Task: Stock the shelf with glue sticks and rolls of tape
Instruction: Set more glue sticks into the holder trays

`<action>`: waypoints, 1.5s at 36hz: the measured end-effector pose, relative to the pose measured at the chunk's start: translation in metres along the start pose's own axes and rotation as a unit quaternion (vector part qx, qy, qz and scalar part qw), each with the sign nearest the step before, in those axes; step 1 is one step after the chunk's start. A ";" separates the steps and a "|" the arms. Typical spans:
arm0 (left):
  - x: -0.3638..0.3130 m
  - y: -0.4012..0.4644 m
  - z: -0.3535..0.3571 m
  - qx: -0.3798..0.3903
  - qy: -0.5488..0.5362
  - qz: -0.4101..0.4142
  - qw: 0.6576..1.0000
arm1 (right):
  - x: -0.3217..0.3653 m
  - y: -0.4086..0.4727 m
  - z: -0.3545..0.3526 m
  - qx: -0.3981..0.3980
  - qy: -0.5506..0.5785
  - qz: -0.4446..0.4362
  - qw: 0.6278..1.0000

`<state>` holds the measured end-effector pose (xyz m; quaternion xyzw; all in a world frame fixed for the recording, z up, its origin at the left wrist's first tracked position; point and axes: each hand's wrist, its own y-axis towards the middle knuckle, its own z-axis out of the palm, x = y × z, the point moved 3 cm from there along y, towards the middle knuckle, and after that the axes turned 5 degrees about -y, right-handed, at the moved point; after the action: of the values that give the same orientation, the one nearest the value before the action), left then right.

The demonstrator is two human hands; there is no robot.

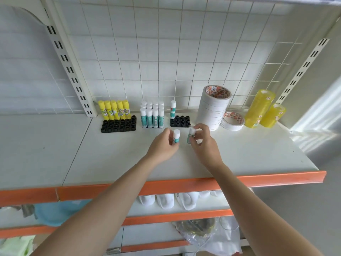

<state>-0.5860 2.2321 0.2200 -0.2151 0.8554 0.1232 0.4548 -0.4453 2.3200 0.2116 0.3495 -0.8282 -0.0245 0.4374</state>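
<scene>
Over the white shelf (239, 154), left hand (162, 145) pinches one glue stick (176, 137); right hand (204, 143) pinches another glue stick (190, 135), near black tray (180, 121)

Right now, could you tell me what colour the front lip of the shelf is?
Orange, on the front lip of the shelf, seen in the head view.

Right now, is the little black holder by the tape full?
Nearly empty. The small black holder has one teal glue stick standing upright in its back left corner; the other holes are open.
</scene>
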 end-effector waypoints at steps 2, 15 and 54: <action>0.002 0.001 0.000 0.009 -0.005 0.001 1.000 | 0.000 -0.001 0.002 0.001 -0.001 0.001 1.000; 0.024 -0.005 -0.011 0.010 0.123 0.071 0.990 | 0.003 -0.002 0.003 0.000 -0.007 0.009 1.000; 0.056 -0.019 -0.008 -0.090 0.256 0.156 0.950 | 0.015 0.114 0.040 -0.025 -0.138 -0.008 0.990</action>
<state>-0.6103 2.1977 0.1770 -0.1431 0.9512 0.2105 0.1746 -0.5435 2.3863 0.2368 0.3380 -0.8771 -0.0971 0.3271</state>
